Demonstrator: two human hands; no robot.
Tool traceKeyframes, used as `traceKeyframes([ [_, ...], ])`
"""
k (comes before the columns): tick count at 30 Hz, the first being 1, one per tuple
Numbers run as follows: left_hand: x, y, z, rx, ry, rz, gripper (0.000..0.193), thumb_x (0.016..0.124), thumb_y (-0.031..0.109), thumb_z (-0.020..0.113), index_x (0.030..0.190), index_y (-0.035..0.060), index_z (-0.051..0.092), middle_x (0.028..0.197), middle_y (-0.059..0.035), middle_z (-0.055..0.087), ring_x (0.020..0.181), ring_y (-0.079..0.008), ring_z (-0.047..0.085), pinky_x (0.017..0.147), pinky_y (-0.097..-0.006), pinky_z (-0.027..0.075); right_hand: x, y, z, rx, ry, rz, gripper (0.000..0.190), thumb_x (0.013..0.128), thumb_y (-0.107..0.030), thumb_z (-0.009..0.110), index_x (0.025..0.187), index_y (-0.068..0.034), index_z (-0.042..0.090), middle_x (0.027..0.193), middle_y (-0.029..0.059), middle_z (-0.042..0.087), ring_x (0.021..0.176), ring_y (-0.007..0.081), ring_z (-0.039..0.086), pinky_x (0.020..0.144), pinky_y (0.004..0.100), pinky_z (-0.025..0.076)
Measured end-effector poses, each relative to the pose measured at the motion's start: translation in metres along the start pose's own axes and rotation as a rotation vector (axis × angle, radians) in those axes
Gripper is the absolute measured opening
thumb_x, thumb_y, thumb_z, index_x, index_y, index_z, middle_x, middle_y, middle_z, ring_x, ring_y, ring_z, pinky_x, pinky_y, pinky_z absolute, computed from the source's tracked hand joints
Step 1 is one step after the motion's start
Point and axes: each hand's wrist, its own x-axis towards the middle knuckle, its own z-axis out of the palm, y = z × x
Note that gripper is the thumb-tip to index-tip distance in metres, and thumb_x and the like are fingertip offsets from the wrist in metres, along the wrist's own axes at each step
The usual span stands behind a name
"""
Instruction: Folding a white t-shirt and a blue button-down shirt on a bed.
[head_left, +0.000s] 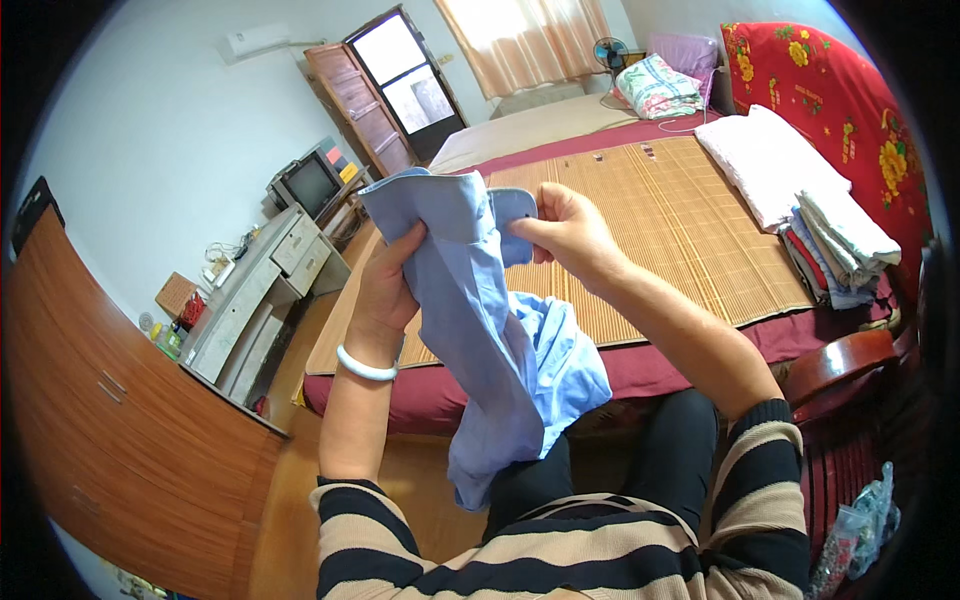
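Observation:
A light blue shirt (472, 322) hangs between my hands, its lower folds draped over my lap and against the bed's edge. My left hand (388, 289) grips the sleeve just below the cuff (439, 202), with the thumb on the near side. A pale bangle circles that wrist. Between the thumb and fingers of my right hand (566, 232) is the cuff's rounded end (516, 225), which stands out to the right. A small dark dot shows on it near the thumb. The rest of the shirt is bunched and its shape cannot be made out.
Before me is a bed with a woven bamboo mat (637, 225). Folded clothes (840, 247) and a white pillow (765, 161) lie at its right. A wooden chair arm (840, 367) and plastic bags (855, 532) are close on my right. Left stand a desk (247, 300) and an old television (309, 184).

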Motion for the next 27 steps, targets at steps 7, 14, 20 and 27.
traceKeyframes([
  [7,0.001,0.0,0.004,0.051,0.093,-0.008,0.037,0.091,0.014,0.061,0.124,0.0009,0.052,0.113,-0.0093,0.063,0.102,-0.0209,0.063,0.09,-0.0329,0.051,0.009,-0.006,0.013,0.601,-0.063,-0.061,0.022,0.091,-0.019,0.063,0.102,-0.003,0.051,0.076,0.0058,0.059,0.062,0.0132,0.063,0.059,0.0267,0.052],
  [14,-0.004,0.003,0.0,-0.045,0.099,-0.064,0.036,0.092,0.017,0.061,0.122,-0.0002,0.055,0.111,-0.0113,0.065,0.1,-0.022,0.064,0.09,-0.0347,0.051,0.013,0.006,0.017,0.452,-0.101,-0.014,0.033,0.09,-0.027,0.068,0.108,-0.003,0.056,0.086,0.003,0.06,0.068,0.0069,0.057,0.062,0.022,0.047],
  [20,-0.007,0.006,-0.003,-0.086,0.064,-0.089,0.033,0.091,0.016,0.061,0.12,-0.0004,0.057,0.11,-0.0118,0.066,0.098,-0.0218,0.065,0.09,-0.0351,0.052,0.023,0.006,0.02,0.211,-0.045,-0.121,0.022,0.086,-0.029,0.072,0.09,-0.009,0.064,0.078,-0.006,0.06,0.063,0.0026,0.048,0.058,0.0183,0.034],
  [27,-0.001,0.003,0.001,-0.127,0.099,-0.117,0.029,0.09,0.008,0.06,0.119,-0.0001,0.057,0.109,-0.0116,0.066,0.097,-0.0209,0.065,0.087,-0.0328,0.053,0.029,0.011,0.037,0.072,0.3,-0.179,0.022,0.084,-0.024,0.072,0.08,-0.004,0.062,0.071,-0.0019,0.06,0.065,0.0065,0.053,0.057,0.0249,0.044],
])
